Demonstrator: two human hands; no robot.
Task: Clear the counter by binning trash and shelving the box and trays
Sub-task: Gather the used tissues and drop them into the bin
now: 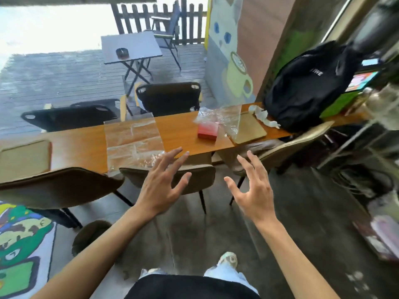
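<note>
Reaching toward the littered wooden counter (183,126)

Left hand (160,186) and right hand (253,193) hover spread and empty; the flat clear plastic sheet (133,141) lies nearest, likely first to bin, the small red box (207,131) beyond.

Red box (207,132), tan trays (250,128), clear plastic (133,141), white tissue (262,115), black bag (308,85), orange-brown counter (183,130).

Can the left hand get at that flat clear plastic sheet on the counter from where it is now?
Probably yes. The left hand hovers open, holding nothing, just short of the plastic sheet, whose near edge overhangs the counter. Only a chair back sits below the path.
</note>
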